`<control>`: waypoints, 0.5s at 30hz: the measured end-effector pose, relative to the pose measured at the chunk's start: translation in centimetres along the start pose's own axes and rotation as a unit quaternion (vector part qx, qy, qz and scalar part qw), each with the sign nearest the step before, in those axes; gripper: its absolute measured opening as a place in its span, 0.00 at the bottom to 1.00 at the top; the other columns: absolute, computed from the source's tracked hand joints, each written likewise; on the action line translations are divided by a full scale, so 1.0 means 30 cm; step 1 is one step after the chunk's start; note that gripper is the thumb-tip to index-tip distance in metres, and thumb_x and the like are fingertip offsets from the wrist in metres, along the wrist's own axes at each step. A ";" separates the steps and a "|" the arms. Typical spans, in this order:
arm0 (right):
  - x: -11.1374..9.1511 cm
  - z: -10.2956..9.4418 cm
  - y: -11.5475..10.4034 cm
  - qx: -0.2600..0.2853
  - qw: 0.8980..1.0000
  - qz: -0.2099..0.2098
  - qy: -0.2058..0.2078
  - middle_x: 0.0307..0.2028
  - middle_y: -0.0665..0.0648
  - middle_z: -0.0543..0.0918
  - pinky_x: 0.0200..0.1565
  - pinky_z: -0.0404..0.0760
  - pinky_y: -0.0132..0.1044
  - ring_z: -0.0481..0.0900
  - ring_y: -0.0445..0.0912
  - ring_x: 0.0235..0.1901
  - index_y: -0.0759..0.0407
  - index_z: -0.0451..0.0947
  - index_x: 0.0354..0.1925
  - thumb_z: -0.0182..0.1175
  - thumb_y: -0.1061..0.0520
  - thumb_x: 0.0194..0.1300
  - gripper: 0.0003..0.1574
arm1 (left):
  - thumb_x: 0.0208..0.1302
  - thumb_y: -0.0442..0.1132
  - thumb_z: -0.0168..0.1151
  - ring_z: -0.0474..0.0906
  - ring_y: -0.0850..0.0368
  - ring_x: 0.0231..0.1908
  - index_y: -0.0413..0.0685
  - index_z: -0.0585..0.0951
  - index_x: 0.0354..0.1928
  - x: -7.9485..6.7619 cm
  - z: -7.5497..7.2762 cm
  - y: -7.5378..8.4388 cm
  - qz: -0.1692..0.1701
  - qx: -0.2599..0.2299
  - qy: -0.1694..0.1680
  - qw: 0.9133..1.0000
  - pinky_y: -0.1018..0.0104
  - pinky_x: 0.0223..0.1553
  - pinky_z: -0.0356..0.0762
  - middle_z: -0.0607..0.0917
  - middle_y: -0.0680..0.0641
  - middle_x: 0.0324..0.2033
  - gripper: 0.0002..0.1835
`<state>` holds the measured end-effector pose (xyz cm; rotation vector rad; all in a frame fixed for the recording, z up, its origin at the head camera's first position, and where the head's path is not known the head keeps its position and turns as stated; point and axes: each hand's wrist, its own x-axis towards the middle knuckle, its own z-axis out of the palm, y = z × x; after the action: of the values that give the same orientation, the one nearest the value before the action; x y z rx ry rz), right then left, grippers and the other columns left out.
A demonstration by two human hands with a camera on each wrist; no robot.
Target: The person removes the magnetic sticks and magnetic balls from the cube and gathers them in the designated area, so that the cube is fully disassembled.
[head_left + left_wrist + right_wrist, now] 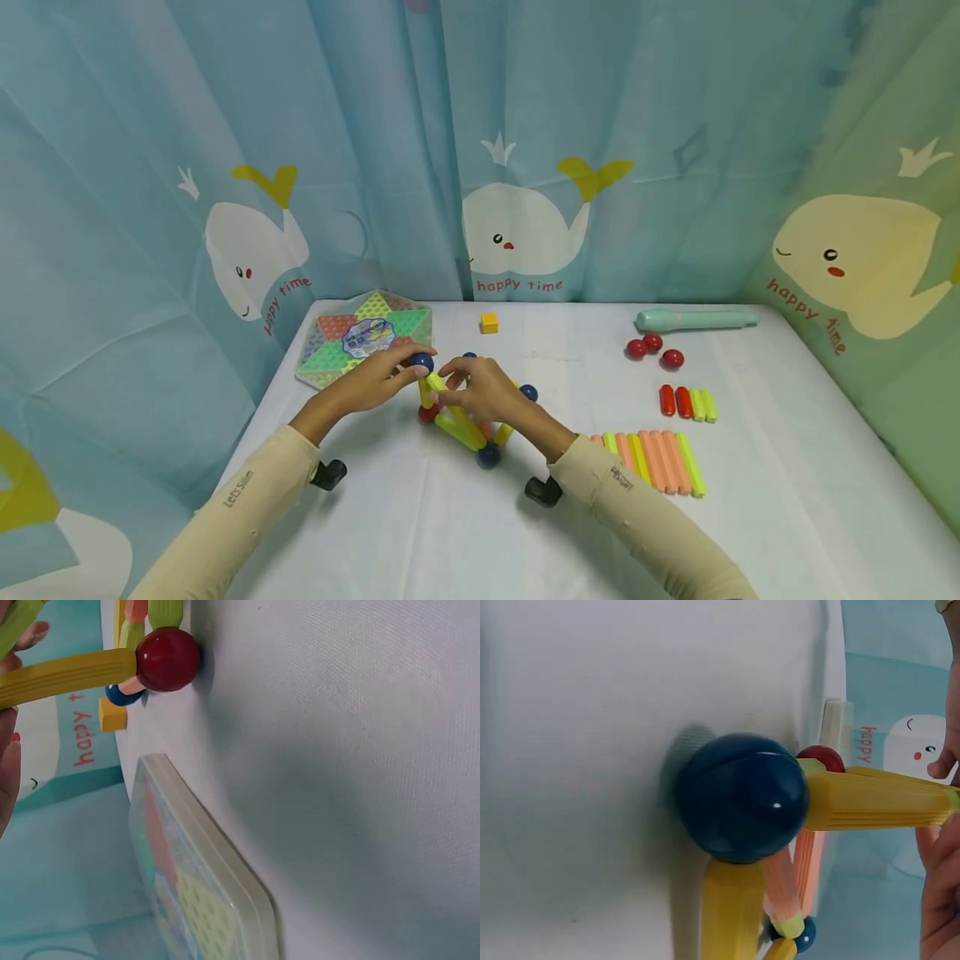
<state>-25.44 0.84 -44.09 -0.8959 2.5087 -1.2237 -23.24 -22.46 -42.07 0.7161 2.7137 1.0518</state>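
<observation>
A frame of magnetic building sticks and balls stands on the table. With thumb and fingers, my left hand [375,379] grips a blue ball [422,361] at its upper left. Beside it, my right hand [483,390] pinches a yellow-green stick [437,382] whose end meets that ball. A yellow stick [75,675] runs from the left hand down to a red ball [169,660] on the table. At the near corner, a blue ball [742,799] joins several sticks, one yellow stick [877,801] rising toward the right hand. Another blue ball [528,392] sits at the right corner.
Behind my left hand lies a hexagonal case [315,358]. A yellow cube [489,323] sits at the back. On the right are red balls [672,359], short red rods [667,401], a row of sticks [663,462] and a teal wand-like object [697,320]. Curtains border the table.
</observation>
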 end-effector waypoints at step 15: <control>0.023 0.009 -0.004 0.008 0.999 -0.040 -0.005 0.32 0.51 0.83 0.31 0.82 0.31 0.81 0.41 0.28 0.55 0.86 0.42 0.69 0.54 0.64 0.08 | 0.78 0.54 0.47 0.80 0.52 0.51 0.51 0.70 0.71 -0.005 0.000 0.004 0.009 0.004 0.001 1.000 0.50 0.52 0.79 0.79 0.45 0.59 0.26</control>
<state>-25.81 0.19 -44.11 -1.0056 2.4737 -1.2577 -23.07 -22.46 -42.00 0.7421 2.7199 1.0467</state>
